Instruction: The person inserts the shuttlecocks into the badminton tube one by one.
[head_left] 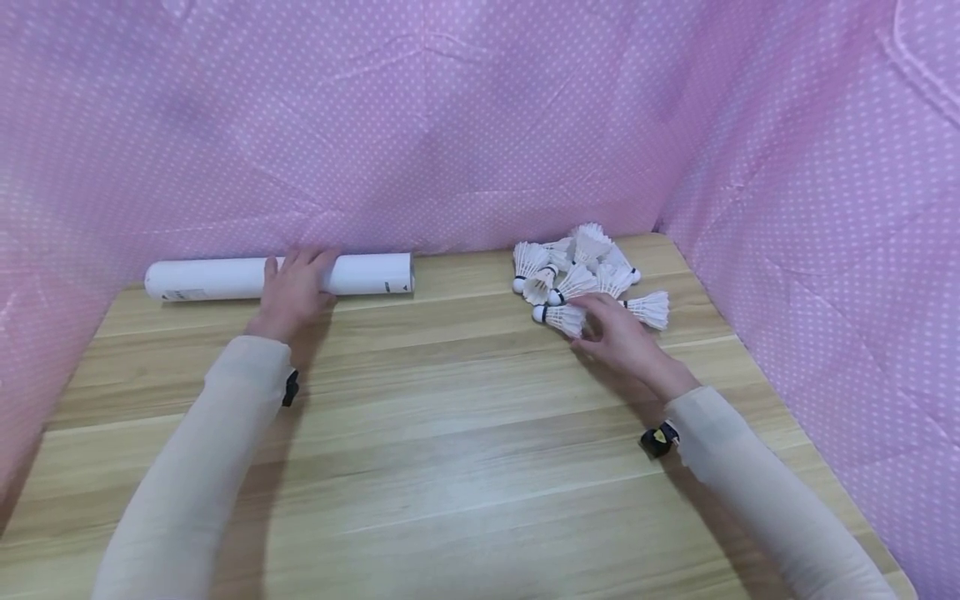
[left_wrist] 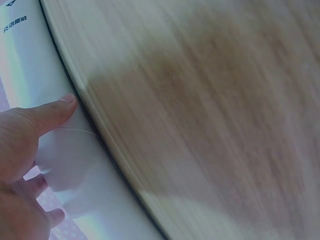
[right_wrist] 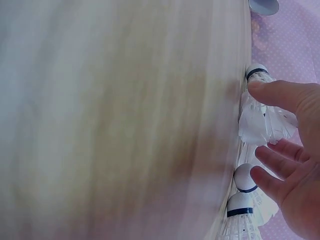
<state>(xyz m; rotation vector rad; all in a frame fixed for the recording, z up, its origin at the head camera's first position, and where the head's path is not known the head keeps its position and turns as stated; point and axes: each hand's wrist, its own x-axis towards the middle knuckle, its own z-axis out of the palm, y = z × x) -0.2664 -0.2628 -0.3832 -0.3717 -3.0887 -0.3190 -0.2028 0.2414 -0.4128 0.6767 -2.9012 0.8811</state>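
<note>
A long white shuttlecock tube (head_left: 213,279) lies sideways along the back left of the table. My left hand (head_left: 291,292) holds it around the middle, the thumb on its near side and the other fingers over the top; the left wrist view shows the thumb (left_wrist: 55,112) against the tube. At the back right lies a heap of white feather shuttlecocks (head_left: 600,250) with dark bands. My right hand (head_left: 626,337) is at the feathered end of the nearest shuttlecock (head_left: 557,317), thumb and fingers spread apart. In the right wrist view the thumb overlaps a shuttlecock (right_wrist: 260,125); firm contact cannot be told.
The wood-grain table (head_left: 420,433) reaches back to a pink dotted cloth (head_left: 450,133), which also hangs along the sides. Several shuttlecocks overlap in the heap, and one (head_left: 649,310) points its feathers to the right. Small black devices (head_left: 660,439) sit at both wrists.
</note>
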